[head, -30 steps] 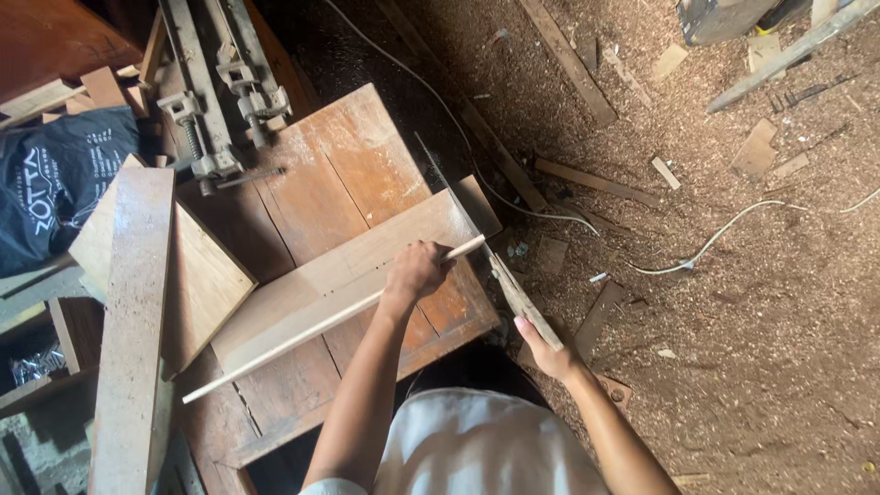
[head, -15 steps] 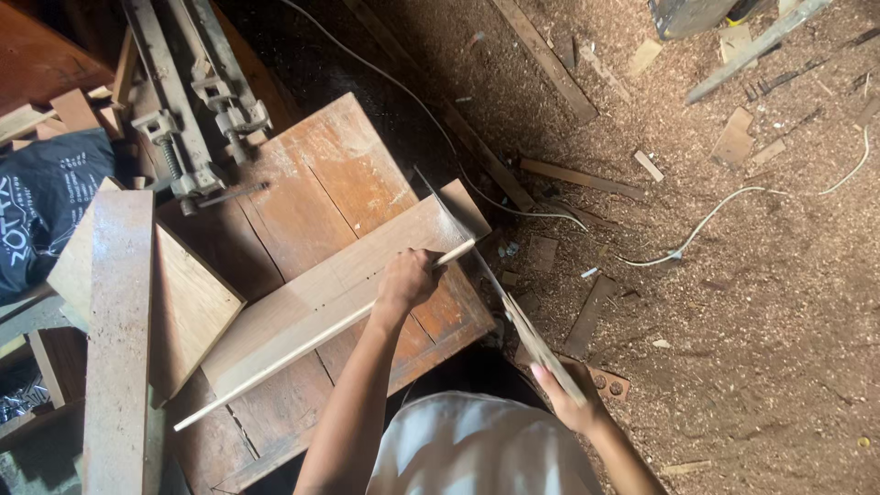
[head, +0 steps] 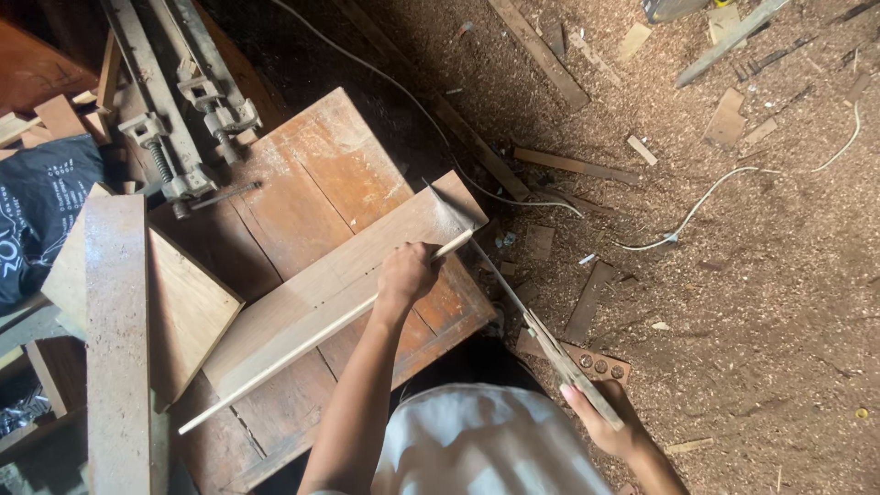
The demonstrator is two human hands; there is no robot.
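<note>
your left hand (head: 405, 273) clamps a thin pale wood strip (head: 321, 335) on the board (head: 367, 257); your right hand (head: 600, 417) grips a narrow hand saw (head: 513, 298).

pale plank (head: 330, 293) on wooden bench (head: 321, 174)

I've got the thin pale strip (head: 321, 335) lying slantwise along the board (head: 312, 293) on the bench, its near end sticking out past the edge. The saw (head: 541, 335) angles down from the strip's far end.
</note>
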